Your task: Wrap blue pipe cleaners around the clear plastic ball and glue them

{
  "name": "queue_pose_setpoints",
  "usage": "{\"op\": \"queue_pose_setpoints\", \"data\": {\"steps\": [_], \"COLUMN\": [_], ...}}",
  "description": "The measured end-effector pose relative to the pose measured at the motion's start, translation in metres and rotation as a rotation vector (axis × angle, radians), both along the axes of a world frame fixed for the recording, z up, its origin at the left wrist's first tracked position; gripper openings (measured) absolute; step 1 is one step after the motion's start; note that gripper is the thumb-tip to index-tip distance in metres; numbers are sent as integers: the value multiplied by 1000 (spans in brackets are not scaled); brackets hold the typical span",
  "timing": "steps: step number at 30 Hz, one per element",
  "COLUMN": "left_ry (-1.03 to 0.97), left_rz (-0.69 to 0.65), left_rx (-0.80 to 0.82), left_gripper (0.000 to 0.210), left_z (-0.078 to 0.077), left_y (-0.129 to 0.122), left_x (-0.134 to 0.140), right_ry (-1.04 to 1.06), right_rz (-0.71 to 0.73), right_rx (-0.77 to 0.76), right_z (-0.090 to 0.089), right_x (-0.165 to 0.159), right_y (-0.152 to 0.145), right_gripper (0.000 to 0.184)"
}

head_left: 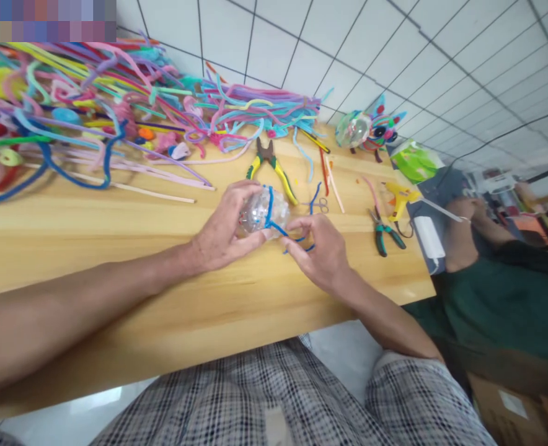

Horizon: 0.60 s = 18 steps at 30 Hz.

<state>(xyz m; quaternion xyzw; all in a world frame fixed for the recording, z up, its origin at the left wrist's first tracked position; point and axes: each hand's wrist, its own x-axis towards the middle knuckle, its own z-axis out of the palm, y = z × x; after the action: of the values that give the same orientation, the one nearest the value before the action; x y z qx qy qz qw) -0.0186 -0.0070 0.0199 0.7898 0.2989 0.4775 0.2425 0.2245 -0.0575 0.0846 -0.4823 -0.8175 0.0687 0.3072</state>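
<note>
My left hand (230, 226) is wrapped round the left side of a clear, shiny ball (254, 212) just above the wooden table. A blue pipe cleaner (269, 201) runs down over the ball and bends off to the right. Thumb and fingers of my right hand (318, 248) pinch that pipe cleaner beside the ball, its loose ends curling past the fingers. Right behind the ball lie yellow-and-green pliers (281, 176), jaws pointing away from me. Small scissors (321, 205) rest behind my right hand, next to another blue piece.
Piles of coloured pipe cleaners (260, 111) cover the table's back and left. A decorated ball figure (355, 129) stands at the back right. Teal-handled pliers (383, 235) and a yellow glue gun (399, 199) lie near the right edge. Another person's arm (462, 238) is beyond it.
</note>
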Motion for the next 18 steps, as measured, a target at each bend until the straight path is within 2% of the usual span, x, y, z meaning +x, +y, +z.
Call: {"op": "queue_pose_setpoints", "data": {"steps": [3, 5, 8, 14, 18], "left_ry": [-19, -17, 1, 0, -2], "left_rz": [-5, -18, -33, -62, -78], "left_rx": [-8, -20, -15, -4, -13], "left_gripper": [65, 65, 65, 65, 65], "left_z": [-1, -2, -1, 1, 3], "left_y": [1, 2, 3, 6, 7], "left_x": [1, 1, 0, 0, 0], "right_ry": [51, 85, 117, 142, 83], "right_rz": [-36, -6, 61, 87, 125], "right_rx": [-85, -116, -103, -69, -1], "right_z": [0, 2, 7, 18, 23], "right_x": [0, 1, 1, 3, 2], "right_y": [1, 1, 2, 17, 28], "right_gripper": [11, 15, 18, 27, 20]}}
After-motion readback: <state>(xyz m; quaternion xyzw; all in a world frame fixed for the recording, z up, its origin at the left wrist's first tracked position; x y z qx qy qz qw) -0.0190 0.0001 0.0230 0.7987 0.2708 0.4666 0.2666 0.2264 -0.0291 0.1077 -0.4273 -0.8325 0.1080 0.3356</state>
